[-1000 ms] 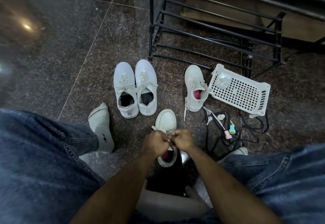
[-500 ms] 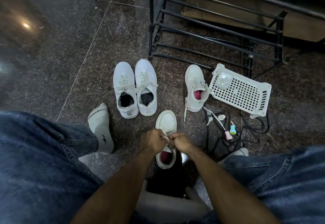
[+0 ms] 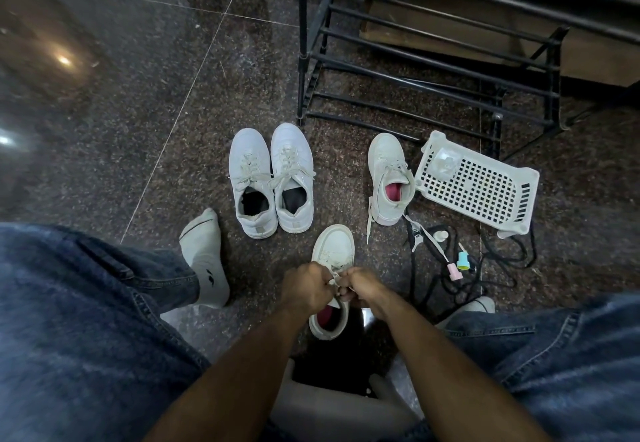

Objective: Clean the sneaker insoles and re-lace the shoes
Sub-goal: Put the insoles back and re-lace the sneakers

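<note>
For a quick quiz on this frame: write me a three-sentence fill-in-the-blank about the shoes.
1. Both hands, left hand and right hand, pinch the ___ of the near sneaker.
2. The near sneaker's insole is ___ in colour.
3. The white basket lies beside the ___ shoe rack.

Missing words: lace; pink; black

We've got a glossy speckled stone floor (image 3: 114, 102), black metal rack (image 3: 433, 70), white perforated plastic basket (image 3: 485, 195), matte white sneakers (image 3: 272, 178), and denim jeans (image 3: 69, 320).
</note>
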Demonstrator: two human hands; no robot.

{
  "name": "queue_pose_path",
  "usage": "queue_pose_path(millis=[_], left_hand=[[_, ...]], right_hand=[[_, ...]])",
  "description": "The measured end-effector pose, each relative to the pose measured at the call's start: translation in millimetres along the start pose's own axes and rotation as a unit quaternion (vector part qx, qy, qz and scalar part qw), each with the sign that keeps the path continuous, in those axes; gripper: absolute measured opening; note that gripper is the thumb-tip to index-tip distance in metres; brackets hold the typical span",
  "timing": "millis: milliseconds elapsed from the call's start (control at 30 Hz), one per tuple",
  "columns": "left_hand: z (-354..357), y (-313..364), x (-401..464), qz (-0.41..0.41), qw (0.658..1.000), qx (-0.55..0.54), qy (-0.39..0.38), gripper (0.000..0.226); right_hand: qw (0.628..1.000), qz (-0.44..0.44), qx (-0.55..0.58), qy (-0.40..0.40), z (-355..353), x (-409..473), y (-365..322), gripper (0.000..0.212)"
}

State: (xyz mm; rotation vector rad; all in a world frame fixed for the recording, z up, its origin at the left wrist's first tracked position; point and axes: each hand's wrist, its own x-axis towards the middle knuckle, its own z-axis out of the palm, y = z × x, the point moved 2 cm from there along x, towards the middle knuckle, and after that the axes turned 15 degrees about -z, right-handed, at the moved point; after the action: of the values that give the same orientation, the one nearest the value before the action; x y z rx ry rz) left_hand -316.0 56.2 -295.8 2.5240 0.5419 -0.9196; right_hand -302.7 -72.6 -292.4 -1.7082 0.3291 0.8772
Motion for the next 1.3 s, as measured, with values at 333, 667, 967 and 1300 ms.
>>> queue_pose_path(millis=[333, 667, 967, 1300], left_hand=[[-22, -6, 13, -0.116, 0.992, 0.033, -0.030, 0.042], [-4, -18, 15, -0.140, 0.977, -0.015, -0.158, 0.039], [13, -2, 5, -0.079, 0.992, 0.059, -0.075, 0.034], [-74, 66, 79, -0.068, 0.995, -0.035, 0.058, 0.025]], right_hand=[[0.908, -0.043, -0.407, 0.090, -24, -2, -6, 0.012], [0.897, 0.035, -0.436, -0.060, -24, 4, 11, 0.033], [0.897, -0.011, -0.441, -0.010, 1, 4, 22, 0.038], [0.867, -0.163, -0.442, 0.165, -93, 61, -70, 0.031]])
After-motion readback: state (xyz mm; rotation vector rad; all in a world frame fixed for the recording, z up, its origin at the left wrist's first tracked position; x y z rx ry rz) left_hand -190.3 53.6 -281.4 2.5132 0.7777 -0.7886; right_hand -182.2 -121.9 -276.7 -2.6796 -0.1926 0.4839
